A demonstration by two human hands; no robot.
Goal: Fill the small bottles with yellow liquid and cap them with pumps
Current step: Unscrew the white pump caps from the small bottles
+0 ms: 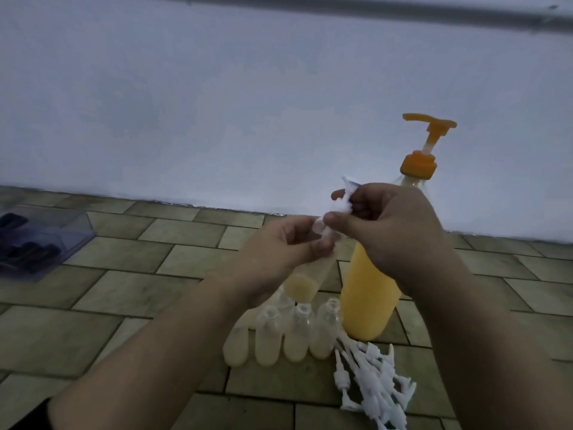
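My left hand (279,252) holds a small clear bottle (302,285), tilted, with yellow liquid in its lower part. My right hand (393,231) pinches a white pump cap (342,201) right at the bottle's neck. Beneath my hands, several small open bottles (296,335) stand in a row on the tiled floor, each holding pale yellow liquid. A large bottle of yellow liquid (369,305) with an orange pump head (429,141) stands just behind them on the right. White pump caps (373,386) lie in a heap in front of the large bottle.
A clear plastic tray (43,240) with dark items sits on the floor at far left. A white wall (217,103) rises close behind the bottles. The floor is olive rectangular tiles (124,290).
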